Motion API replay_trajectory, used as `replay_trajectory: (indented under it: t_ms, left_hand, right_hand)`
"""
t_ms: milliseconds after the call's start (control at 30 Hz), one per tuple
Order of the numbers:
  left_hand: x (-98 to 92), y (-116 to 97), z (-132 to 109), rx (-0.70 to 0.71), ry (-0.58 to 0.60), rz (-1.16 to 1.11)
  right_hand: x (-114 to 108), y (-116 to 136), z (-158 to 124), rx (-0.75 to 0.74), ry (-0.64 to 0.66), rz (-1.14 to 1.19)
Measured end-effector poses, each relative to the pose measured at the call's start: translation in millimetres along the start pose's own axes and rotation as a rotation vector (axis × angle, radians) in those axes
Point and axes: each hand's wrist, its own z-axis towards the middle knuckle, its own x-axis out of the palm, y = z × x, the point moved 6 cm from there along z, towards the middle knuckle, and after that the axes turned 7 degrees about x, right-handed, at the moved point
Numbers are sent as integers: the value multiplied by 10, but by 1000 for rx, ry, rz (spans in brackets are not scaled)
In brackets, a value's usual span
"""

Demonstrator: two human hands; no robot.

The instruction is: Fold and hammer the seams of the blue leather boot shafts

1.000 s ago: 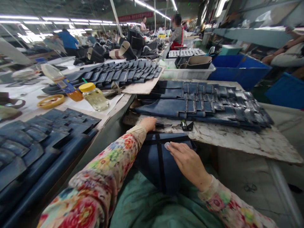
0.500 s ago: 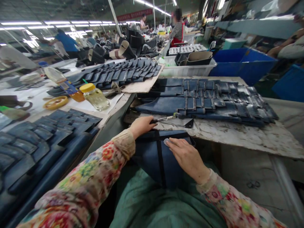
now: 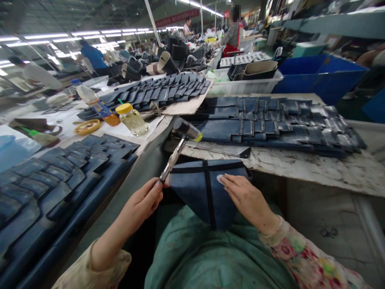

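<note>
My left hand is closed round the handle of a small hammer, whose metal head is raised above the table edge. A dark blue leather piece with a black cross of tape lies over my lap on a green apron. My right hand rests flat on that piece, fingers stretched out, pressing its upper right part.
Rows of blue leather pieces lie on the worn table ahead, more on the left bench. A yellow-capped jar, bottle and tape ring stand left. Blue bins at right. Other people work far behind.
My left hand picked the hammer off the table, drew back toward me and lifted its head up. My right hand stayed on the leather piece.
</note>
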Motion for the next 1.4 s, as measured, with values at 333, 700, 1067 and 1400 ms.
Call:
replay_trajectory:
  t_ms: [333, 700, 1067, 1400]
  left_hand:
    - [136, 86, 118, 111, 50, 159]
    - [428, -94, 271, 194, 166, 266]
    - [551, -136, 361, 181, 253, 408]
    - [745, -338, 430, 241, 309, 462]
  right_hand:
    - [-12, 3, -42, 8, -33, 23]
    - [-25, -16, -73, 21, -48, 47]
    - [-36, -31, -85, 35, -58, 75]
    - [-33, -38, -93, 32, -58, 63]
